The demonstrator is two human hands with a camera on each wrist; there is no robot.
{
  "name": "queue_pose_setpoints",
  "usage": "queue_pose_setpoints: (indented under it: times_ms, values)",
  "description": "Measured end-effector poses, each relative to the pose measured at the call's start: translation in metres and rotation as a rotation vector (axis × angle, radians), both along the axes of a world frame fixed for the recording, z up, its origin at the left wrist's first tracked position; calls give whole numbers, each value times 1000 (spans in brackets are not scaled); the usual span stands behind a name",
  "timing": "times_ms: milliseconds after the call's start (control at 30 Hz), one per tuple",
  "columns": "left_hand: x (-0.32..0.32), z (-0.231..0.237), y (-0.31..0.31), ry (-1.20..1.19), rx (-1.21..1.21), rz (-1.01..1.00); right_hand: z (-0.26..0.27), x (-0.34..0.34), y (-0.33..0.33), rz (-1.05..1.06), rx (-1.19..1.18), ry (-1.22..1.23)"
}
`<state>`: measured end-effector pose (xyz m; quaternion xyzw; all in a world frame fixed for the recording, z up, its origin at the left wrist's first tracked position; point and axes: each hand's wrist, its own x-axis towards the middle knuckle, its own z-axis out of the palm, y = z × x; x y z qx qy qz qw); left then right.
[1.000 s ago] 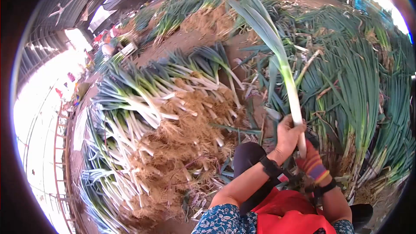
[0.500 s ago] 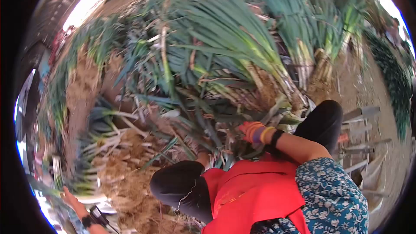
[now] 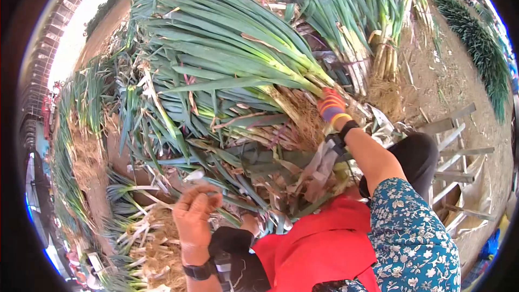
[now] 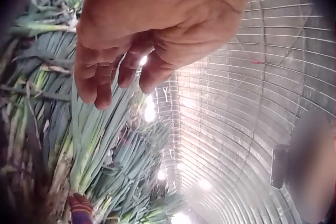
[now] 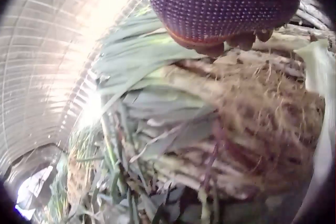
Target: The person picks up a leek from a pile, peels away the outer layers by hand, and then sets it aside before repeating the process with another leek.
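The gloved right hand [image 3: 332, 107], in a striped fingerless glove, grips leek stalks near their root end, at the right edge of a large bunch of leeks [image 3: 232, 43]. Long green leaves fan out to the upper left of it. In the right wrist view the glove [image 5: 226, 6] covers the stalks it holds, and brown roots [image 5: 262, 98] show below. The bare left hand [image 3: 194, 219] is raised above the left knee, holding nothing. Its fingers bend loosely, as the left wrist view of that hand [image 4: 152, 24] also shows.
Leeks with bushy roots [image 3: 162, 243] lie at the lower left. Tied leek bundles [image 3: 385, 48] stand beyond the right hand. A metal frame [image 3: 457, 154] is at the right, and loose leaves and plastic [image 3: 319, 170] lie before the knees.
The left hand let go of the leek at the pile on the left and came back towards the body. The right hand moved forward to the large bunch and took hold of stalks. The view turned right.
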<state>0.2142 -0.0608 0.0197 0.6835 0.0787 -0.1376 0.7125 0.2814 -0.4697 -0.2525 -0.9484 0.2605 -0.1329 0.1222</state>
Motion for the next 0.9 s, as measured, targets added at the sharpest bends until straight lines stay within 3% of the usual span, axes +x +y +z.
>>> queue_pose_setpoints:
  times_ms: [33, 67, 100, 200, 233, 267, 300, 333, 367, 400, 433, 467, 500, 533, 600, 767, 900]
  values:
    - [4, -9, -1, 81, -35, -11, -35, 3, -23, 11, -10, 29]
    - [6, -17, -3, 78, -25, -10, -22, 9, -23, 23, -22, 61]
    - [7, -24, -4, 160, -51, 11, -3, 16, -37, 12, 288, 426]
    - [13, -40, -11, 268, -74, 55, -41, 23, -51, 158, 185, 340]
    - [14, -43, -16, 305, -73, 66, -6, 26, -41, 118, 331, 417]
    - [16, -44, -23, 292, -78, 69, -15, 16, -39, 320, 344, 215]
    - [19, -44, -33, 287, -61, 32, -8, 11, -33, 350, 695, 225]
    - [20, -43, -41, 277, -43, 5, 4, 8, -15, 449, 477, 178]
    - [22, -40, -51, 254, -44, 25, -6, 3, 5, 497, 427, 28]
    - [24, -37, -61, 252, -68, -32, -8, 0, 26, 493, 595, -52]
    - [25, -35, -67, 249, -89, -91, -16, -4, 44, 539, 583, -34]
    - [24, -38, -70, 227, -86, -76, 35, -13, 67, 503, 1022, 44]
    - [25, -46, -71, 220, -103, -73, 70, -23, 90, 315, 1401, 213]
    - [26, -53, -72, 216, -120, -75, 78, -35, 111, 336, 1401, 205]
    - [26, -65, -75, 164, -116, 9, 85, -66, 144, 559, 831, -218]
    - [19, -56, -64, 78, -294, 170, 116, -129, 182, 614, 757, -184]
    - [14, -38, -40, -107, -418, 290, 135, -128, 210, 760, 687, -251]
